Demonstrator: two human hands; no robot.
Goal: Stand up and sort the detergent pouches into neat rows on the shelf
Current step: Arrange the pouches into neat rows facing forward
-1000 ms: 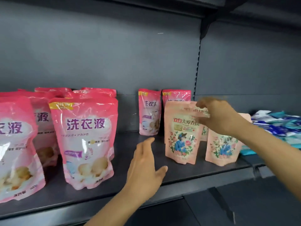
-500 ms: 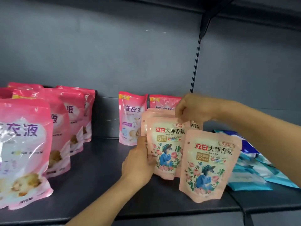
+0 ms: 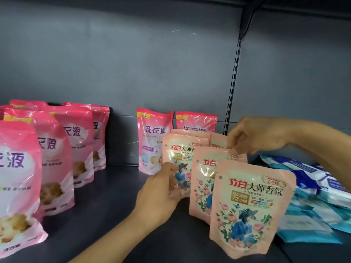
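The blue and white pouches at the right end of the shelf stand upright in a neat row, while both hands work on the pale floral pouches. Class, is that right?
Not quite. In the head view the blue and white pouches lie flat in a loose pile, not upright in a row. The rest holds: the left hand and right hand are both on the pale floral pouches.

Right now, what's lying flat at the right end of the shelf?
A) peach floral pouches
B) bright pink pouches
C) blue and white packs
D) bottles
C: the blue and white packs lie flat in a loose pile at the right, while the peach floral pouches stand upright beside them.
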